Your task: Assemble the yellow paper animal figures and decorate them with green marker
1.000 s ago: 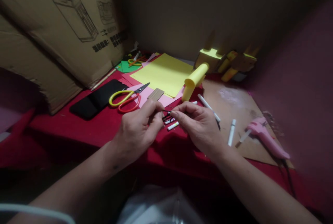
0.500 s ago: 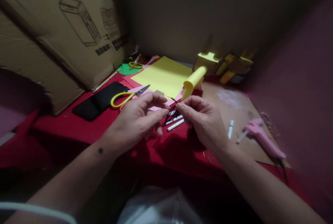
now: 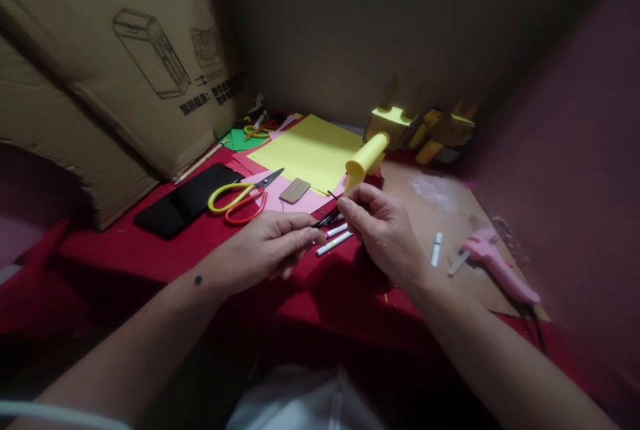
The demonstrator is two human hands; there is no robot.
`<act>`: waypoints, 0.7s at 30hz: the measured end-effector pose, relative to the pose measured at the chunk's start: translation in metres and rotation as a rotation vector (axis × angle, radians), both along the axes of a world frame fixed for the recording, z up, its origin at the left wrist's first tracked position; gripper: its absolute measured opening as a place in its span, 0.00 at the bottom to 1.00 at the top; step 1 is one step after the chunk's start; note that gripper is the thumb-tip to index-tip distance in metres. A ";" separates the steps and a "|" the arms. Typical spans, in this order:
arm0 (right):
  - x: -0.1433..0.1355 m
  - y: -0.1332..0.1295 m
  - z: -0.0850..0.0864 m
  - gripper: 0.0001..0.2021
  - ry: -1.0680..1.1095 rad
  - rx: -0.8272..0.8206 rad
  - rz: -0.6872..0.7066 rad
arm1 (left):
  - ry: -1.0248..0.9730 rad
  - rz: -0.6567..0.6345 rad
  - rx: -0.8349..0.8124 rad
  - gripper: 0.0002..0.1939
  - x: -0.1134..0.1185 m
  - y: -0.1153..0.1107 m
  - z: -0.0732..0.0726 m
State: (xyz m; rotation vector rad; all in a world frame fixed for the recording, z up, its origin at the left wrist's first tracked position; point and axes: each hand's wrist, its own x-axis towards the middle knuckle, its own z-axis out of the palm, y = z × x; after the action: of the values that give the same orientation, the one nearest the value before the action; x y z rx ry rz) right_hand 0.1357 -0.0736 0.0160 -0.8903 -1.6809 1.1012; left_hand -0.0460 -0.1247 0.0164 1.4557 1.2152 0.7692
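Note:
A thin black cord [image 3: 327, 218], gathered in a narrow bundle, stretches between my two hands above the table. My left hand [image 3: 280, 242] pinches its near end between thumb and fingers. At the other end, the thumb and forefinger of my right hand [image 3: 383, 227] are closed on it, and a short tip sticks up past them. Just below the cord lie white markers [image 3: 334, 243]. Scissors [image 3: 245, 197] with yellow and red handles rest beyond my left hand, beside a small brown cardboard piece [image 3: 295, 191] on pink paper [image 3: 320, 203].
Yellow paper sheets [image 3: 305, 150] and a black phone [image 3: 185, 200] lie on the red cloth [image 3: 350, 310]. Cardboard figures with yellow paper parts [image 3: 390, 125] stand at the back. A pink glue gun [image 3: 500, 263] and a white cap [image 3: 437, 249] lie on a board [image 3: 400, 183]. A large carton [image 3: 150, 103] stands left.
My left fingers have closed on the cord, which was loosely looped and is now drawn into a straighter bundle. The cardboard piece and the red scissor handle show more fully.

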 end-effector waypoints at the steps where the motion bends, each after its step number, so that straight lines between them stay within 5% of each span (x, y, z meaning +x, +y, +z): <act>1: 0.000 -0.001 0.000 0.12 -0.004 0.010 -0.001 | -0.009 0.003 -0.005 0.16 -0.001 0.000 0.000; 15: 0.006 0.006 0.004 0.11 0.146 0.007 -0.002 | 0.112 0.039 -0.016 0.14 -0.027 0.009 -0.007; 18: 0.008 0.009 0.005 0.10 0.215 -0.057 0.041 | 0.313 0.061 0.133 0.15 -0.033 0.013 -0.007; 21: 0.010 0.012 0.006 0.10 0.246 -0.089 0.062 | 0.572 0.213 0.367 0.14 -0.046 0.022 -0.011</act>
State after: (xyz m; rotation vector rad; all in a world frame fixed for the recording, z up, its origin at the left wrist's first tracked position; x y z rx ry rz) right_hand 0.1456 -0.0614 0.0215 -0.7286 -1.4742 1.2814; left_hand -0.0924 -0.1027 0.0054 1.9526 1.7490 0.7705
